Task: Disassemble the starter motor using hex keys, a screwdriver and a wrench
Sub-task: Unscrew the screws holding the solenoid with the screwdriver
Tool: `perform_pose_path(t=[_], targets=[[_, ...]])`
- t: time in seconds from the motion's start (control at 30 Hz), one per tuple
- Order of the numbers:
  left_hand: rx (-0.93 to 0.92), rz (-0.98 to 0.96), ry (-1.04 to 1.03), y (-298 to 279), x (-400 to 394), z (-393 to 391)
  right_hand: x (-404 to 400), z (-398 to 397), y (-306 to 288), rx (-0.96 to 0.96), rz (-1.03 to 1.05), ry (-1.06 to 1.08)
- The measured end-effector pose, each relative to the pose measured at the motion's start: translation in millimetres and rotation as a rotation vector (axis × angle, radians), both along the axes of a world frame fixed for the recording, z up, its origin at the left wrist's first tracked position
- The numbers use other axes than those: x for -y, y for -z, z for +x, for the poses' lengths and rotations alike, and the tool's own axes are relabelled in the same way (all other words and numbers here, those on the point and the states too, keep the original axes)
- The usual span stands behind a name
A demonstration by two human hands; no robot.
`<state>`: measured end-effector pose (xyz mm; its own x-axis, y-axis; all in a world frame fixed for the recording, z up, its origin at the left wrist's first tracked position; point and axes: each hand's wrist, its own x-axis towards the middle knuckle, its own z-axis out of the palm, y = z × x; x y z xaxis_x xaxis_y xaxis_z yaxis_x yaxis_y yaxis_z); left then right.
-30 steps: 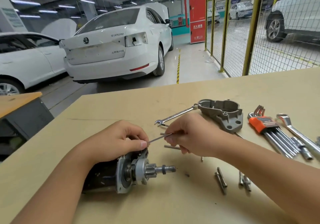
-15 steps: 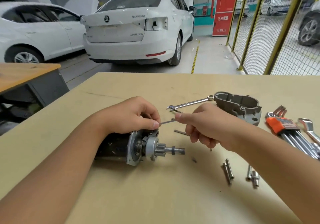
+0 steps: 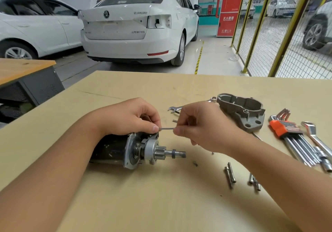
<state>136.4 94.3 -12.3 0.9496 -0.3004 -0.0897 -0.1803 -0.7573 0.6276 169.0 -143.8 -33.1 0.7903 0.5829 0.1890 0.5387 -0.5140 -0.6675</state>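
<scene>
A starter motor (image 3: 136, 151) lies on its side on the table (image 3: 161, 204), shaft pointing right. The left hand (image 3: 129, 118) grips its top; the right hand (image 3: 201, 125) pinches a thin hex key (image 3: 166, 128) lying level, running leftward into the motor's upper edge

Lighting evenly from overhead, bright and diffuse; casting soft shadows on the surface (image 3: 161, 204); bending fence posts (image 3: 255, 25) at wide-angle edges; blurring slightly.
</scene>
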Motion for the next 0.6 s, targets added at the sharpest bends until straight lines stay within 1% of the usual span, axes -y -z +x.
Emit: perform_pose_path(t=[0.07,0.1,0.13,0.2,0.23,0.3,0.37,0.47,0.6], targets=[[-0.002,0.002,0.008,-0.8,-0.2,-0.5,-3.0,-3.5,1.1,0.060,-0.017,-0.007],[-0.001,0.002,0.012,-1.2,-0.5,-0.3,-5.1,-4.9,0.6,0.028,0.013,0.015],[-0.002,0.002,0.012,-1.5,-0.7,-0.5,-7.3,-5.0,-0.9,-0.081,0.073,0.056],[-0.007,0.000,0.004,-1.3,-0.9,-1.0,-10.0,-3.7,-6.8,-0.447,0.206,0.155],[-0.005,0.001,-0.002,-0.9,-1.2,-0.9,-9.3,-3.6,-10.4,-0.603,0.219,0.194],[0.000,0.000,-0.008,0.4,-2.2,-0.4,-4.5,-2.3,-14.1,-0.771,0.153,0.213],[-0.001,-0.001,-0.003,1.7,-2.8,0.0,1.0,-0.7,-16.9,-0.869,0.147,0.180],[-0.013,-0.006,0.002,2.2,-4.1,0.0,5.7,2.4,-18.9,-0.990,0.200,0.135],[-0.033,-0.006,-0.003,2.4,-4.6,-0.1,10.1,6.3,-16.7,-1.049,0.231,0.060]])
